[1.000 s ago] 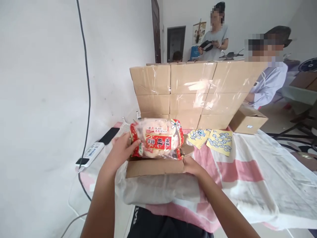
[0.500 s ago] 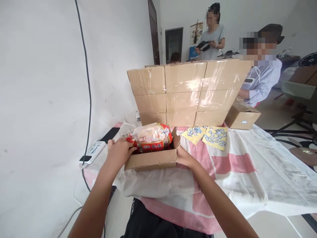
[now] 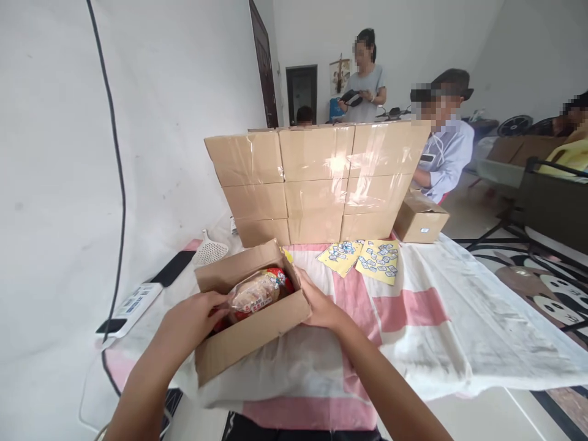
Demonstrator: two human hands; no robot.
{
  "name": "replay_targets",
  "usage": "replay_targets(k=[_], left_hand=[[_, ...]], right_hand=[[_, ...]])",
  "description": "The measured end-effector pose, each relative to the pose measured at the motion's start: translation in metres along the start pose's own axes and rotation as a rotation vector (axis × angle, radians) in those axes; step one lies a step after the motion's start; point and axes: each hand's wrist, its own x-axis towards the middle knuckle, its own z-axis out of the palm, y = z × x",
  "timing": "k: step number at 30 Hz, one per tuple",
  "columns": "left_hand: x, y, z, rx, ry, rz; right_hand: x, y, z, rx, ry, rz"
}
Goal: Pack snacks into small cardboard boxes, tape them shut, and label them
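Two bare hands work at an open cardboard box (image 3: pixel 250 324) near the front edge of the worktop (image 3: pixel 459 331), which wears a pink-and-white cloth. Inside the box lies a red snack packet (image 3: pixel 257 295), tilted. At the box's left end the left hand (image 3: pixel 193 318) has its fingers curled over the rim, touching the packet's near end. Against the box's right end wall the right hand (image 3: pixel 321 306) presses, fingers spread flat, gripping nothing else. Far behind stands a wall of taped cartons (image 3: pixel 316 177), with yellow sticker sheets (image 3: pixel 362 257) lying just in front. A seated person's sleeve (image 3: pixel 443 162) shows at the right.
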Motion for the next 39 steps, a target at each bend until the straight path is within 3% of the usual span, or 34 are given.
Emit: replay_targets(k=[5,9,11,13,16,18,19,21,23,26,28,31,33,36,39], left_hand=[[0.019,0.002,0.006,0.159,0.092,0.084],[0.039,0.0,0.005,0.119,0.064,0.198],[0.039,-0.003,0.008,0.079,0.13,0.198],[0.029,-0.007,0.017,0.014,0.343,0.137],[0.002,-0.012,0.045,-0.29,0.834,-0.075],[-0.013,-0.012,0.068,-0.599,0.973,-0.135],[-0.019,-0.012,0.078,-0.725,0.955,-0.077],[-0.025,-0.012,0.09,-0.866,0.8,0.142],[-0.027,-0.014,0.092,-0.818,0.602,0.32],[-0.026,-0.021,0.08,-0.588,0.457,0.353],[-0.022,-0.025,0.072,-0.543,0.526,0.244],[-0.008,-0.027,0.062,-0.642,0.669,-0.059],[0.001,-0.025,0.056,-0.632,0.645,-0.143],[0.011,-0.014,0.043,-0.447,0.573,-0.035],[0.018,0.008,0.03,-0.155,0.631,0.109]], right_hand=[[-0.005,0.001,0.0,-0.026,0.039,-0.058],[-0.006,-0.012,-0.004,-0.031,0.159,-0.107],[-0.005,-0.016,-0.006,-0.073,0.226,-0.13],[-0.004,-0.018,-0.006,-0.13,0.263,-0.132],[-0.004,-0.018,-0.005,-0.216,0.261,-0.126],[-0.004,-0.018,-0.004,-0.252,0.254,-0.122],[-0.004,-0.018,-0.004,-0.263,0.253,-0.117],[-0.003,-0.019,-0.004,-0.28,0.251,-0.098],[-0.003,-0.02,-0.004,-0.298,0.231,-0.074],[-0.004,-0.025,-0.004,-0.312,0.195,-0.028],[-0.008,-0.032,-0.006,-0.298,0.165,0.018],[-0.014,-0.045,-0.022,-0.206,0.056,0.051],[-0.01,-0.05,-0.039,-0.084,0.054,0.059],[0.015,-0.044,-0.059,0.077,0.136,0.179],[0.048,-0.031,-0.058,0.106,0.112,0.265]])
